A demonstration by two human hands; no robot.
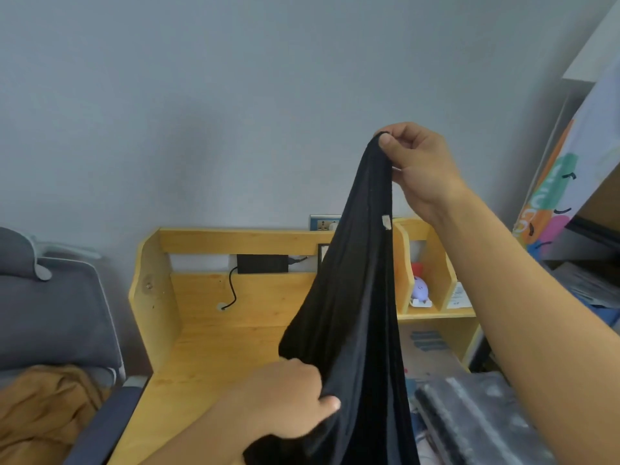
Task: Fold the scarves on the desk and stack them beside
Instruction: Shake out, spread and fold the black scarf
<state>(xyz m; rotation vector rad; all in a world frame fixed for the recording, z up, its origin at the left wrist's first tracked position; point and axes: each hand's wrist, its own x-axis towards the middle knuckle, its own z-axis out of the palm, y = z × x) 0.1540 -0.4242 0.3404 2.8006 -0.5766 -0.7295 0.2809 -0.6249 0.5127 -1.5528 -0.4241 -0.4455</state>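
Observation:
A long black scarf [355,297] hangs in the air above the wooden desk [208,357]. My right hand [419,166] pinches its top end high up, in front of the wall. Lower down, my left hand [288,397] grips the scarf's left edge just above the desk. A small white label shows on the scarf's right edge. The scarf's lower end runs out of view at the bottom.
A grey chair [50,313] stands left of the desk with a mustard-brown cloth [43,407] on its seat. A dark grey folded fabric [476,421] lies at the desk's right. Shelf compartments [432,273] with small items and a black power strip [262,263] sit at the back.

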